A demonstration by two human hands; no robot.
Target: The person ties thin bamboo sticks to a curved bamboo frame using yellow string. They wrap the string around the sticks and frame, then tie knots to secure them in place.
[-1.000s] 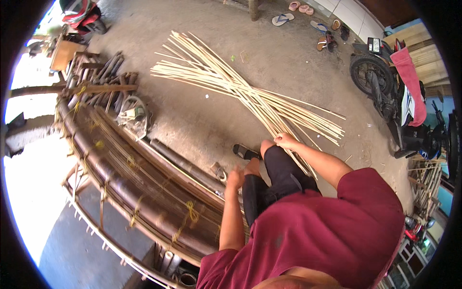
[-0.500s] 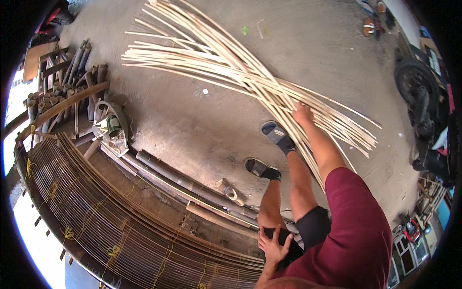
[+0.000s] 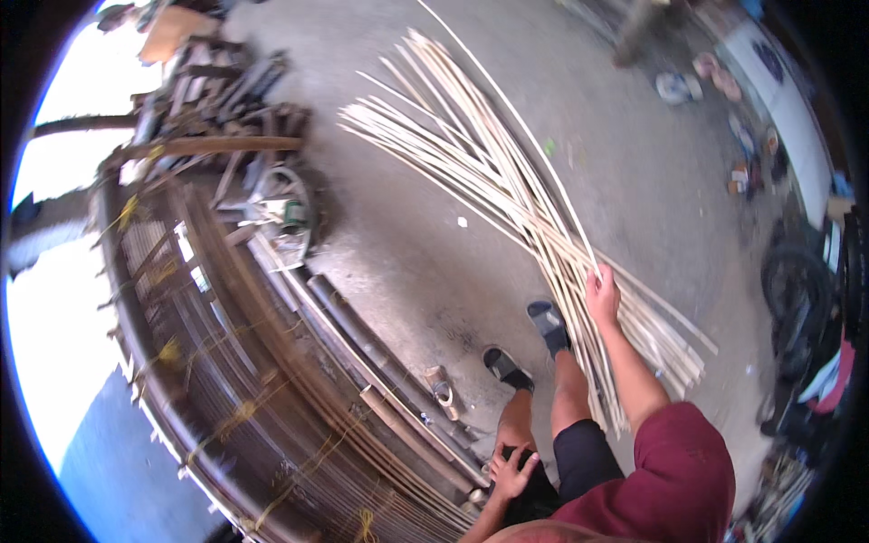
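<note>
My right hand [image 3: 602,294] is closed on one long, pale bamboo strip [image 3: 527,124], which runs away from me past the top of the view. Below it, two bundles of similar bamboo strips [image 3: 507,181] lie crossed on the floor, one over the other. My left hand [image 3: 513,473] rests with spread fingers on my bent left knee, holding nothing. Both my feet, in dark slide sandals [image 3: 546,324], stand beside the strips.
To the left, a slatted bamboo bench [image 3: 262,398] tied with yellow cord runs along my side. Bamboo poles [image 3: 362,335] lie beside it, near a basin [image 3: 303,204] and stacked bamboo tubes [image 3: 226,90]. A motorcycle wheel [image 3: 797,281] stands at right; footwear [image 3: 679,89] lies beyond.
My right hand has lifted a single strip off the bundle, its far end now apart from the rest. My left hand stays on the knee. The view has swung, shifting everything.
</note>
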